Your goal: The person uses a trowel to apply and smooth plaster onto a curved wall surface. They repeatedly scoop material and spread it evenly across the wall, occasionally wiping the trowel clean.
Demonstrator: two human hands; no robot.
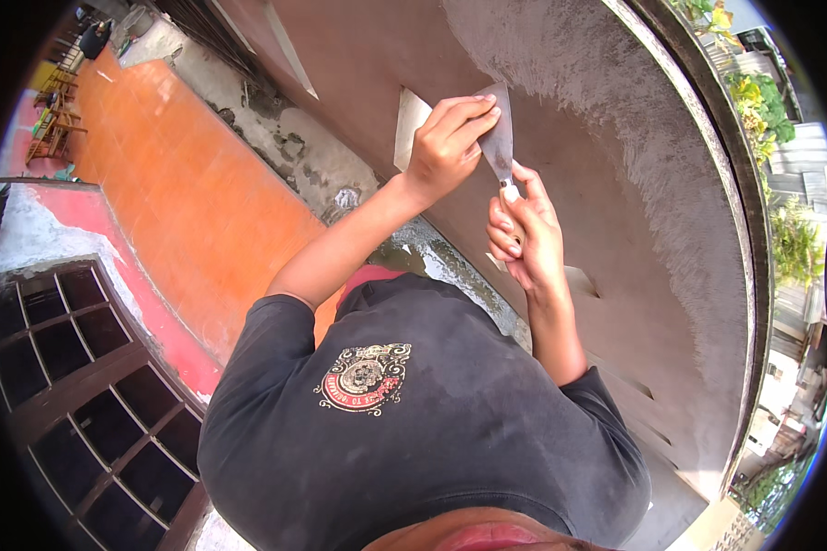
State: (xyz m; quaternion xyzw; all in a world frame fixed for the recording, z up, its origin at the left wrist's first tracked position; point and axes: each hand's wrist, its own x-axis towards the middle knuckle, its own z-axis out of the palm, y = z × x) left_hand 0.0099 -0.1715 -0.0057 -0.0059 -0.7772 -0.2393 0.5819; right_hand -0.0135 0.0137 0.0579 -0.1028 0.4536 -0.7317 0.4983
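My right hand (531, 234) is wrapped round the pale handle of a putty knife (498, 138), whose wide metal blade points up and away from me. My left hand (452, 145) is at the blade, its fingers pressed together against the blade's left edge and face. Where the left thumb meets the metal is partly hidden. Both hands are raised in front of a brownish-grey wall (606, 193). A rougher, lighter grey coat with brushy edges covers the part of the wall beyond the blade.
Several pale slots, one an opening (412, 124) beside my left hand, break the wall. Its curved edge (749, 239) runs along the right, with plants and roofs beyond. An orange tiled floor (193, 193) lies to the left, near a dark-framed window (101, 404) and wooden chairs (57, 124).
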